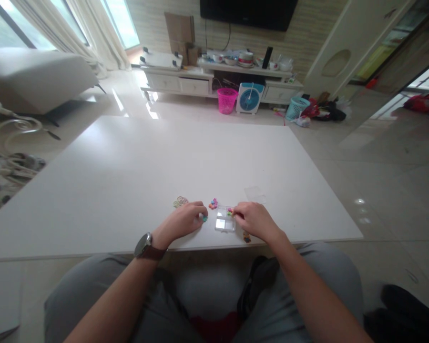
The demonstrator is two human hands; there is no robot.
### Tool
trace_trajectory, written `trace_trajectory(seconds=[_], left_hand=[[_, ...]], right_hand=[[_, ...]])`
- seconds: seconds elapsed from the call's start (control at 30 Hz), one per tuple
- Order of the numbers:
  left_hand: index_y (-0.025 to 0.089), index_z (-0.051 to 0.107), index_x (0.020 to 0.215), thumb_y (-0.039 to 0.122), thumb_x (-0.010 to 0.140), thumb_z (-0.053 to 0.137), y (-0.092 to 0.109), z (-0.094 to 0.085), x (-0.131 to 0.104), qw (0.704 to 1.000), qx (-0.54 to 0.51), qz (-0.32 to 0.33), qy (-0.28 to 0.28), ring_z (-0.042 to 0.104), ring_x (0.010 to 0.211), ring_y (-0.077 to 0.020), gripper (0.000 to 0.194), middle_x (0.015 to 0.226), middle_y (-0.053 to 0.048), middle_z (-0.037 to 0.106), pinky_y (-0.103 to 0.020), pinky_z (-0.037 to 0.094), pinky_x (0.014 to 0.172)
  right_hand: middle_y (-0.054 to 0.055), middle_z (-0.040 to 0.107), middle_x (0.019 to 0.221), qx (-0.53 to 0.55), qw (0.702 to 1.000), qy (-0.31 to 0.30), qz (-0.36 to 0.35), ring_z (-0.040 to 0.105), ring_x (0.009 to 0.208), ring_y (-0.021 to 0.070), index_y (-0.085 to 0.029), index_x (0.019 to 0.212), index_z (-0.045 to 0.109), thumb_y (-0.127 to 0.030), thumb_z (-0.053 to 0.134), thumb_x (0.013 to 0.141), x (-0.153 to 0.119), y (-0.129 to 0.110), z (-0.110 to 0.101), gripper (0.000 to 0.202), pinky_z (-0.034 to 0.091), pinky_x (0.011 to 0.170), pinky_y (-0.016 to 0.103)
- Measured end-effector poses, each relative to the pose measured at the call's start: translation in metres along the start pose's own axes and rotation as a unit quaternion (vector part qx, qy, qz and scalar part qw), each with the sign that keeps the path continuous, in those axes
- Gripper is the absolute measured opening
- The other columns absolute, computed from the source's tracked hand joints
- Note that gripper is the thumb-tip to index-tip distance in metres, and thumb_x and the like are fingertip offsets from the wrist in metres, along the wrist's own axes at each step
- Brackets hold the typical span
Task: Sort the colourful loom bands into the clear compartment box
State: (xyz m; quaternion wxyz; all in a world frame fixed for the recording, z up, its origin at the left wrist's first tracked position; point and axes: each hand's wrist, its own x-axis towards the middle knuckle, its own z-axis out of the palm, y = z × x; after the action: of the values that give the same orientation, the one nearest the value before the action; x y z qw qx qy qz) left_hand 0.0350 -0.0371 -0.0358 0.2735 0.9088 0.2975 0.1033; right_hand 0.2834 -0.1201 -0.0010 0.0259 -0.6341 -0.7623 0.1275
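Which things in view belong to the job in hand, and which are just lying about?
Job, most likely:
clear divided box at the right hand
teal bit at the left hand
multicoloured cluster
tan-and-dark cluster
pale loops
clear flat piece

Just around:
pink basket
blue-and-white fan
blue basket
television

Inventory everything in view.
table: 1, white, foreground
divided box: 1, clear, on table
small pieces: several, multicoloured, near the box
pile: 1, pale, left of box
clear pieces: count unclear, transparent, beyond box
television: 1, black, on wall
cabinet: 1, white, below television
fan: 1, blue and white, before cabinet
baskets: 2, pink and light blue, flanking fan
sofa: 1, white, far left
cardboard: several, brown, beside cabinet
watch: 1, dark, left arm
left hand: 1, bare, by teal piece
right hand: 1, bare, at box
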Motion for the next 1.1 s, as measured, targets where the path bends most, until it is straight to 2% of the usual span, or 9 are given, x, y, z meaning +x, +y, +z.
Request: trace_trajectory(seconds=[0.13,0.3,0.5,0.73,0.93,1.1], left_hand=[[0.021,0.069,0.084,0.015,0.081,0.059,0.0,0.0,0.0,1.0,0.002,0.006,-0.003,0.061,0.074,-0.0153,0.011,0.09,-0.003,0.066,-0.026,0.046,0.074],[0.02,0.068,0.082,0.015,0.079,0.061,0.002,0.001,0.001,1.0,-0.014,0.002,-0.013,0.061,0.074,-0.0155,0.009,0.086,-0.002,0.067,-0.025,0.046,0.072],[0.02,0.071,0.09,0.011,0.077,0.061,0.003,0.003,0.002,0.999,-0.032,0.001,-0.012,0.061,0.073,-0.0144,0.018,0.086,-0.002,0.068,-0.025,0.046,0.072],[0.02,0.075,0.087,0.013,0.082,0.06,-0.002,0.005,0.002,0.998,-0.051,0.011,-0.028,0.061,0.075,-0.0144,0.017,0.086,-0.003,0.067,-0.025,0.046,0.074],[0.019,0.072,0.086,0.015,0.086,0.062,0.008,0.001,0.004,0.993,-0.114,0.03,0.015,0.062,0.078,-0.013,0.011,0.085,-0.002,0.069,-0.023,0.047,0.075],[0.019,0.071,0.086,0.021,0.092,0.062,0.022,0.002,0.004,0.987,-0.139,0.063,0.054,0.064,0.08,-0.0129,0.011,0.084,-0.002,0.069,-0.024,0.047,0.076]], right_hand=[[0.003,0.075,0.096,0.006,1.0,-0.003,0.003,0.066,0.085,0.0174,-0.025,0.098,0.076,-0.022,0.053,0.093,0.0,0.002,0.001,0.024,0.038,0.07,0.027],[0.003,0.075,0.097,0.011,1.0,-0.001,0.001,0.066,0.085,0.0174,-0.025,0.099,0.076,-0.02,0.053,0.092,0.0,0.002,0.002,0.025,0.038,0.07,0.026],[0.004,0.074,0.092,0.001,1.0,-0.002,-0.002,0.064,0.084,0.0173,-0.024,0.092,0.074,-0.022,0.051,0.093,0.0,-0.001,0.001,0.024,0.036,0.07,0.027],[0.002,0.071,0.087,0.011,1.0,0.002,-0.008,0.063,0.081,0.0162,-0.023,0.089,0.073,-0.021,0.052,0.094,0.0,-0.001,0.003,0.022,0.036,0.068,0.027],[0.005,0.068,0.096,0.13,0.986,0.088,-0.063,0.061,0.091,0.0171,-0.02,0.1,0.069,-0.029,0.059,0.095,0.001,-0.012,0.014,0.015,0.043,0.08,0.026],[0.004,0.068,0.091,0.241,0.961,0.093,-0.096,0.061,0.084,0.0157,-0.018,0.096,0.066,-0.028,0.062,0.094,0.003,-0.024,0.023,0.01,0.045,0.079,0.025]])
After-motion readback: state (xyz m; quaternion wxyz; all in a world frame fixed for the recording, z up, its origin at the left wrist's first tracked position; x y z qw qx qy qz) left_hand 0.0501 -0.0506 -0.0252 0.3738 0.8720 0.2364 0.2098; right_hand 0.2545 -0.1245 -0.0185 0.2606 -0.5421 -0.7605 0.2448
